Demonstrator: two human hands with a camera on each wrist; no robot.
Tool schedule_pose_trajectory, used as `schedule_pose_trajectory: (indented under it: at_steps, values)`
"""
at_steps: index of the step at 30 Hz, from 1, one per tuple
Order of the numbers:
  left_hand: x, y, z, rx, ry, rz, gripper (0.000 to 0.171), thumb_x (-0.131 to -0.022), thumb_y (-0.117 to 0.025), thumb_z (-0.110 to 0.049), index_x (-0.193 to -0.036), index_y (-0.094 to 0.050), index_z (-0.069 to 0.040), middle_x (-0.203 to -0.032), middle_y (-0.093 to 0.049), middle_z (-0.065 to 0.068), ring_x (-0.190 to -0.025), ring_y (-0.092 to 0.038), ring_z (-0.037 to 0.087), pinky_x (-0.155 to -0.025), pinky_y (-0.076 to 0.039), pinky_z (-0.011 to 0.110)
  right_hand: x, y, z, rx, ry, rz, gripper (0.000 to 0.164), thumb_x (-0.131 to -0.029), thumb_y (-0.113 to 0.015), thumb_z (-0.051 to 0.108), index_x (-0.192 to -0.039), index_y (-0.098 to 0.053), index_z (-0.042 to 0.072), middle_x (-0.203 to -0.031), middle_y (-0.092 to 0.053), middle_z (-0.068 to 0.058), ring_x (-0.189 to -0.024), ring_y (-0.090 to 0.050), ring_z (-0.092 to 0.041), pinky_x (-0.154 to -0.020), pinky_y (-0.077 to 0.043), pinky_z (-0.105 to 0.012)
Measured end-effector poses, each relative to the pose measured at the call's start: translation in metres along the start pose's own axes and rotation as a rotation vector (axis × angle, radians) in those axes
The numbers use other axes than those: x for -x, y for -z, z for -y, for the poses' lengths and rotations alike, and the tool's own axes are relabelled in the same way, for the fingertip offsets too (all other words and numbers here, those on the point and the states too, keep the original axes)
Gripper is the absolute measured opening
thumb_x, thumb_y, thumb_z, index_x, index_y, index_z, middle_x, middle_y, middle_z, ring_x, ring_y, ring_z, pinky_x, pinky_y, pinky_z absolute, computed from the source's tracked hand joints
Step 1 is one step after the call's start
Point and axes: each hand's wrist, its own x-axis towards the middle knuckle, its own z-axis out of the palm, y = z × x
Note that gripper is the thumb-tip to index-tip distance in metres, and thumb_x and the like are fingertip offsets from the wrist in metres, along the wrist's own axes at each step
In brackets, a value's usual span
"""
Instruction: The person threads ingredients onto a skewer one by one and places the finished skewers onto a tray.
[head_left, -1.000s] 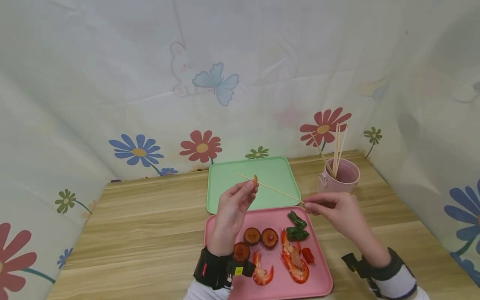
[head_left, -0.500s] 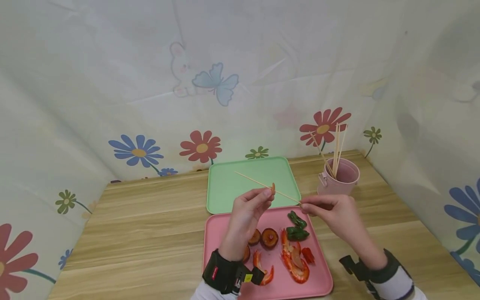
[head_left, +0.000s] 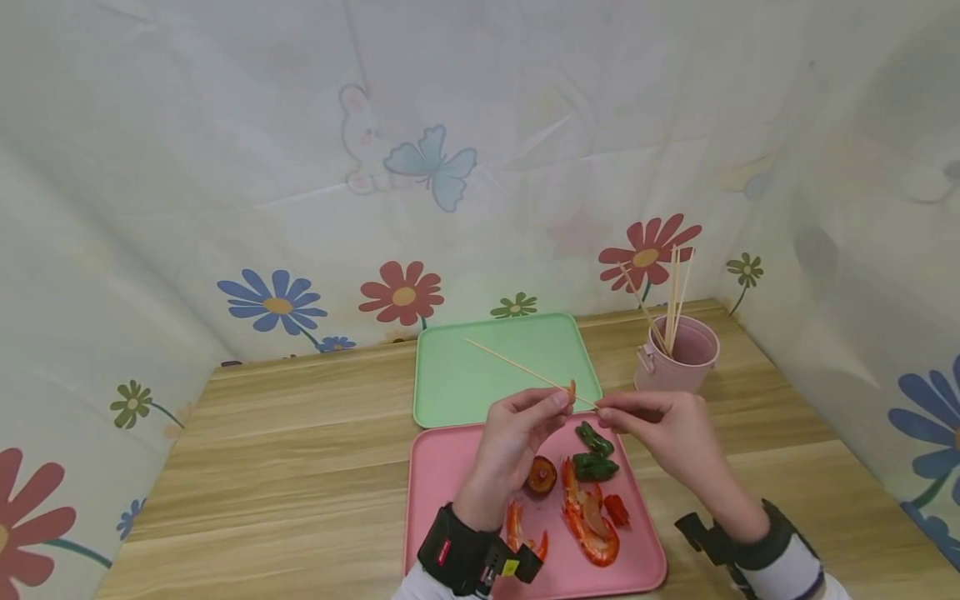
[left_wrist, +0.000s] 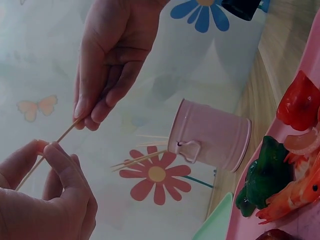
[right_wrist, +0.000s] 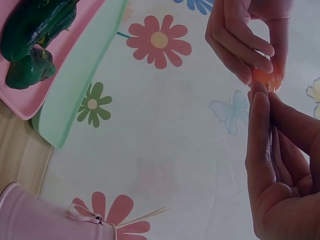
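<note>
My left hand pinches a thin orange food slice that is threaded on a bamboo skewer. Close by on the right, my right hand holds the skewer's end between thumb and fingers. The skewer's free length slants up and left over the green tray. In the right wrist view the slice shows between the left fingers, right against the right fingertips. Below the hands lies a pink tray with prawns, green peppers, a red pepper piece and a round brown mushroom cap.
A pink bucket with several more skewers stands at the back right, beside the green tray. The wooden table extends to the left of both trays. A flower-printed curtain encloses the back and sides.
My left hand has slid right along the skewer with the orange slice, closing in on my right hand. My right hand has shifted only slightly left. The left arm now covers more mushroom caps.
</note>
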Motion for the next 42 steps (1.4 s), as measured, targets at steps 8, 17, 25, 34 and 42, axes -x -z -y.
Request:
schedule_pose_trajectory:
  at_steps: [8, 17, 25, 34, 42]
  values:
    - [0.001, -0.006, 0.008, -0.019, 0.028, 0.010, 0.020, -0.082, -0.074, -0.012, -0.097, -0.071, 0.000, -0.086, -0.072, 0.005, -0.079, -0.069, 0.013, -0.084, -0.055, 0.032, 0.002, -0.001, 0.002, 0.004, -0.014, -0.007, 0.015, -0.083, -0.072, 0.012, -0.096, -0.075, 0.007, -0.087, -0.074, -0.006, -0.074, -0.069, -0.003, -0.064, -0.056, -0.021]
    - [0.004, -0.008, 0.010, -0.007, 0.041, 0.060, 0.020, -0.083, -0.073, -0.013, -0.099, -0.071, 0.000, -0.084, -0.071, 0.004, -0.079, -0.068, 0.012, -0.078, -0.055, 0.026, 0.003, -0.003, 0.001, -0.026, 0.012, -0.014, 0.014, -0.084, -0.071, 0.011, -0.096, -0.075, 0.006, -0.086, -0.074, -0.007, -0.074, -0.069, -0.003, -0.064, -0.056, -0.022]
    - [0.004, -0.008, 0.011, -0.008, 0.030, 0.097, 0.017, -0.084, -0.071, -0.011, -0.098, -0.068, -0.003, -0.087, -0.070, 0.004, -0.082, -0.067, 0.013, -0.078, -0.055, 0.025, 0.003, -0.002, 0.000, -0.051, 0.011, -0.013, 0.014, -0.084, -0.071, 0.010, -0.096, -0.075, 0.004, -0.087, -0.074, -0.008, -0.075, -0.069, -0.003, -0.064, -0.056, -0.022]
    - [0.000, -0.006, 0.012, -0.061, 0.037, 0.118, 0.036, -0.086, -0.070, -0.028, -0.111, -0.064, -0.002, -0.102, -0.069, 0.007, -0.092, -0.069, 0.017, -0.082, -0.055, 0.030, 0.003, 0.004, -0.004, -0.056, 0.014, -0.023, 0.016, -0.085, -0.071, 0.012, -0.098, -0.074, 0.004, -0.089, -0.074, -0.009, -0.075, -0.069, -0.003, -0.065, -0.057, -0.024]
    - [0.000, -0.002, 0.012, -0.451, -0.044, 0.086, 0.025, -0.084, -0.072, -0.026, -0.102, -0.069, -0.010, -0.099, -0.068, 0.004, -0.094, -0.065, 0.022, -0.081, -0.053, 0.031, 0.005, 0.019, -0.009, -0.026, -0.032, -0.062, 0.020, -0.086, -0.069, 0.016, -0.102, -0.073, 0.004, -0.094, -0.073, -0.012, -0.079, -0.068, 0.002, -0.067, -0.056, -0.022]
